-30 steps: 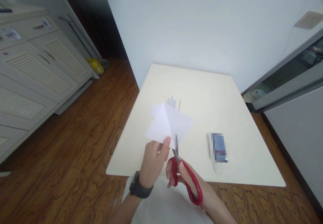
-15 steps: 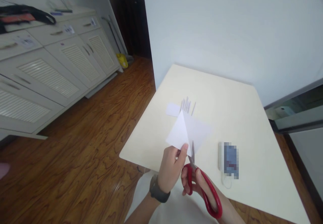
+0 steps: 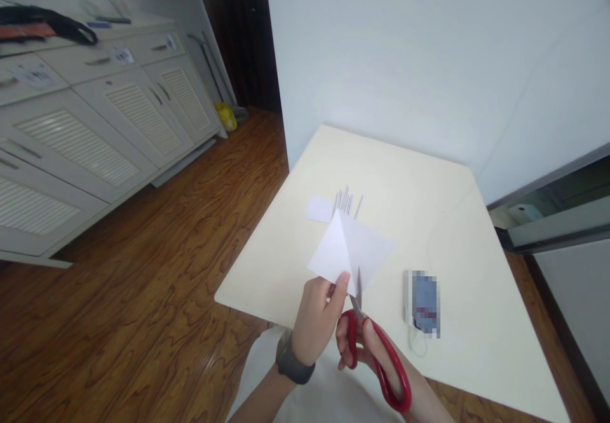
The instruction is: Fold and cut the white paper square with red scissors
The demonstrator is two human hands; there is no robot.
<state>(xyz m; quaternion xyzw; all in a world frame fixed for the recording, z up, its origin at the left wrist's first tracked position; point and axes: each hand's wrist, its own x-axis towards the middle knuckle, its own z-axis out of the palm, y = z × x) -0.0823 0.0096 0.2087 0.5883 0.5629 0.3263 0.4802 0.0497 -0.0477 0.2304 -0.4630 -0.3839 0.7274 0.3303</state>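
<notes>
A white sheet of paper (image 3: 328, 253) with a crease down its middle is pinched between the thumb and fingers of my left hand (image 3: 318, 312). My right hand (image 3: 374, 347) has its fingers through the handles of red-handled scissors (image 3: 393, 372). The scissor blades are parted at the paper's near edge, just right of my left thumb. One blade shows in front of the sheet; whether the other lies behind it I cannot tell. Past the paper's far corner, several thin strips (image 3: 344, 199) lie on the table beside a small white piece of paper (image 3: 318, 209).
The cream table (image 3: 419, 194) stands against a white wall. On its right side lies a blurred blue-and-white object (image 3: 423, 302) with a pale loop of cord. A white cabinet (image 3: 119, 112) runs along the left over the wooden floor (image 3: 214, 220).
The whole view has shifted slightly, so everything sits a little further left. My hands, the paper and the scissors keep nearly the same pose, with the blades still parted.
</notes>
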